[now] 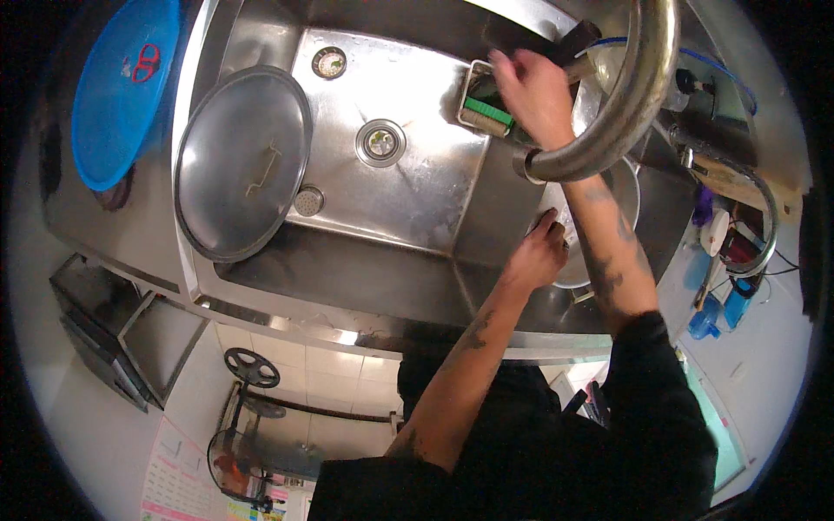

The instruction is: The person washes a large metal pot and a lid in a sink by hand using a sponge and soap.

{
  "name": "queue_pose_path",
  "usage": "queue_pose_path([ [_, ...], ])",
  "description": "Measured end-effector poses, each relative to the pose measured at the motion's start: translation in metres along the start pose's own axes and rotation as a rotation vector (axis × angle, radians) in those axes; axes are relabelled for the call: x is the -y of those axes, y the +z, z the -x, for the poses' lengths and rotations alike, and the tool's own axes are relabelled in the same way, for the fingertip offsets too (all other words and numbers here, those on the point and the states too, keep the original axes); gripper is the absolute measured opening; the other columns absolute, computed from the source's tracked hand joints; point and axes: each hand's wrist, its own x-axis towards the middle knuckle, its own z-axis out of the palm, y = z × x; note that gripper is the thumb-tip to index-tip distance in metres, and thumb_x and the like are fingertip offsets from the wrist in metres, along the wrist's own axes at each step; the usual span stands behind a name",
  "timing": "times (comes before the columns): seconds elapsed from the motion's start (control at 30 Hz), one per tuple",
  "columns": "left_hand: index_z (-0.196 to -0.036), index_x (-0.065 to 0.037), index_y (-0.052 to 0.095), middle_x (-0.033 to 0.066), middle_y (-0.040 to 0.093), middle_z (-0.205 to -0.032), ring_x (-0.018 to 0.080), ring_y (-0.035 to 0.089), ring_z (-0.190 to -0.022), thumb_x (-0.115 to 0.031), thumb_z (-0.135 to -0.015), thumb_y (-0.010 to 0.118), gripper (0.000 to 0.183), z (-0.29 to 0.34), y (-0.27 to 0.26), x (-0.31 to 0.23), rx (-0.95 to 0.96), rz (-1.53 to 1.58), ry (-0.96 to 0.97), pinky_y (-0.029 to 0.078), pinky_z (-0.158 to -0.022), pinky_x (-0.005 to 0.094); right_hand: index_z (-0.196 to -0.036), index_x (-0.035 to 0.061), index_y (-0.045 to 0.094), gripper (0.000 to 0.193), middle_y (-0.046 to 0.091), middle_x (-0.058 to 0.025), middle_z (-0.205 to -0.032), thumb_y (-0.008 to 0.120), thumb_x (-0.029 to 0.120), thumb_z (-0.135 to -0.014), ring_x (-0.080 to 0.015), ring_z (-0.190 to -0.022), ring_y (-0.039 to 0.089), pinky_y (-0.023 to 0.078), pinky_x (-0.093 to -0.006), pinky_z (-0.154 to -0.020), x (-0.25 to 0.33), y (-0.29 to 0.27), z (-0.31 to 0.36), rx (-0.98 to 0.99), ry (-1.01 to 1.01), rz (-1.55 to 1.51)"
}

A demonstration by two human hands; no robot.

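Observation:
My left hand [540, 252] is closed at the near side of a round metal pot [637, 208] in the right part of the sink. Its fingers are around something with a dark end, and a pale flat piece shows beside it; the kind is unclear. My right forearm crosses over the pot and hides much of it. At the sink's far side my right hand [537, 97], slightly blurred, reaches over a small rectangular holder [464, 102]. Its fingers are stretched out, with nothing visible in them. A scrubber with a green strip [488, 110] sits in the holder.
A thick curved faucet [638, 95] arches over my right forearm. A large round metal lid [234, 165] leans over the sink's left edge. The steel sink [417, 217] has a drain [380, 142] with green scraps. A blue basin [122, 95] stands far left.

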Motion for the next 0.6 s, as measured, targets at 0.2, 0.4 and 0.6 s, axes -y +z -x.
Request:
queue_pose_path([
  [0.2, -0.08, -0.012, 0.071, 0.0032, 0.064, -0.088, 0.0219, 0.055, -0.104, -0.022, -0.078, 0.056, 0.018, 0.007, 0.002, 0.0, -0.243, 0.279, -0.048, 0.024, -0.114, 0.0439, -0.091, -0.0085, 0.064, 0.049, 0.065, -0.0281, -0.076, 0.066, 0.04, -0.083, -0.0411, -0.072, 0.066, 0.052, -0.0438, -0.068, 0.002, -0.052, -0.008, -0.185, 0.193, 0.092],
  [0.4, -0.075, -0.005, 0.064, 0.0096, 0.06, -0.091, 0.0276, 0.054, -0.103, -0.016, -0.075, 0.059, 0.011, 0.003, 0.001, 0.005, -0.382, 0.408, -0.082, 0.037, -0.107, 0.0429, -0.078, -0.0081, 0.064, 0.053, 0.064, -0.0294, -0.079, 0.071, 0.044, -0.077, -0.0449, -0.077, 0.064, 0.052, -0.0482, -0.07, 0.008, -0.057, -0.048, -0.183, 0.359, 0.361],
  [0.6, -0.08, -0.004, 0.064, 0.0106, 0.062, -0.091, 0.0292, 0.058, -0.095, -0.014, -0.075, 0.063, 0.011, 0.012, -0.012, 0.002, -0.624, 0.537, -0.234, 0.045, -0.094, 0.0405, -0.09, -0.0045, 0.064, 0.04, 0.065, -0.0267, -0.08, 0.072, 0.033, -0.079, -0.0439, -0.078, 0.063, 0.051, -0.0473, -0.071, 0.013, -0.076, -0.062, -0.404, 0.07, 0.308],
])
